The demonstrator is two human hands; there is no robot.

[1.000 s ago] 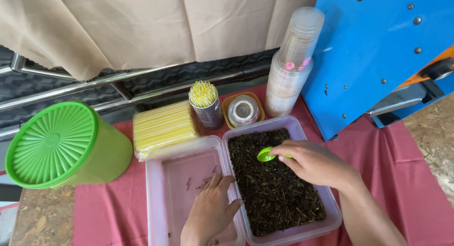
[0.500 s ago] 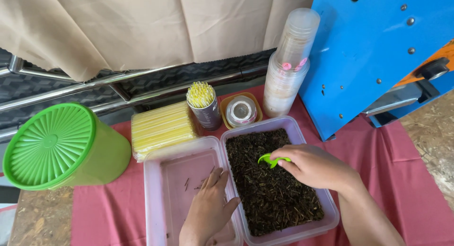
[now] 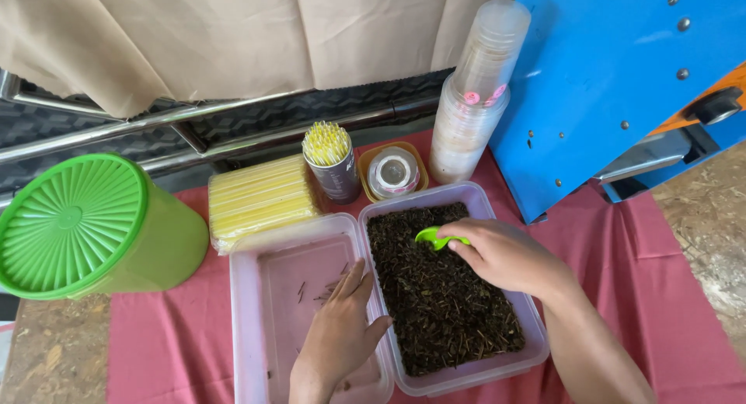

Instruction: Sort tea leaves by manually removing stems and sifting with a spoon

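Two clear plastic tubs sit side by side on a red cloth. The right tub (image 3: pixel 535 343) is filled with dark dried tea leaves (image 3: pixel 439 307). My right hand (image 3: pixel 501 255) holds a small green scoop (image 3: pixel 436 237) whose bowl dips into the leaves near the tub's far end. The left tub (image 3: pixel 242 295) is nearly bare, with a few dark stems on its bottom. My left hand (image 3: pixel 339 332) rests flat inside it, fingers together, against the wall shared with the right tub.
A green lidded bucket (image 3: pixel 85 225) stands at the left. Behind the tubs are a pack of yellow straws (image 3: pixel 260 200), a cup of straws (image 3: pixel 332 161), a small round lidded container (image 3: pixel 392 173) and stacked clear cups (image 3: pixel 474 101). A blue machine (image 3: pixel 622 78) fills the right rear.
The scoop has tipped from bowl-up to dipping into the leaves, and my right hand has shifted slightly. My left hand stays in the left tub.
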